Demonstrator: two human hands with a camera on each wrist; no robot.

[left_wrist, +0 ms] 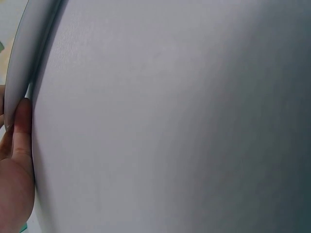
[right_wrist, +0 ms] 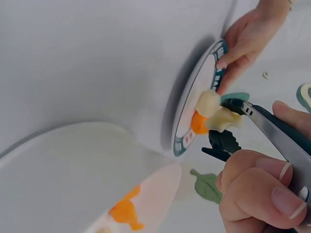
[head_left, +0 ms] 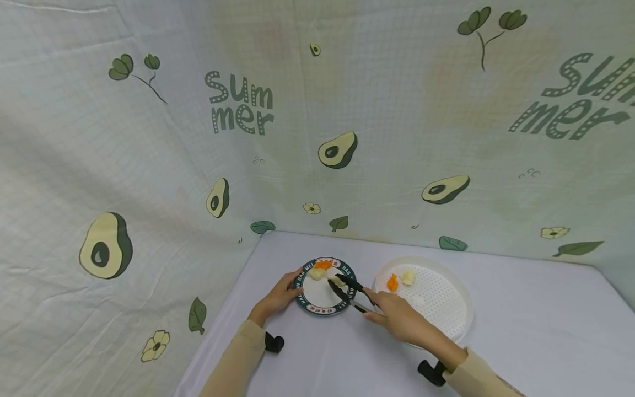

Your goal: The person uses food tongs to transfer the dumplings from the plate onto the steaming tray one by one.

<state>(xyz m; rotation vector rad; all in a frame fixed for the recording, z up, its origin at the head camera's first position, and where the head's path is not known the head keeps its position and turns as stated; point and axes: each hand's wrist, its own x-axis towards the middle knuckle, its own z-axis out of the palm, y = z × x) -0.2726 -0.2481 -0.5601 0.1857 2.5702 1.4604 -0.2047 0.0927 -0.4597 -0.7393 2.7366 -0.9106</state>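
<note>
My left hand (head_left: pixel 281 295) holds the rim of a round plate (head_left: pixel 319 299) with a dark green lettered border, the thumb on top. Only part of that hand (left_wrist: pixel 18 165) shows at the plate's edge in the left wrist view. In my right hand (head_left: pixel 399 315) is a pair of black-tipped metal tongs (right_wrist: pixel 277 128). Between the tips, over the plate, sits a pale yellow lump (right_wrist: pixel 224 119), perhaps a dumpling; whether it touches the plate I cannot tell. Another pale lump (head_left: pixel 317 273) and an orange piece (head_left: pixel 323 264) lie on the plate.
Right of the plate is a round white perforated tray (head_left: pixel 448 311). An orange piece (head_left: pixel 392 283) and a pale piece (head_left: pixel 408 277) lie toward its left side. Behind the white-covered table (head_left: pixel 536 325) hangs a printed cloth (head_left: pixel 387 110).
</note>
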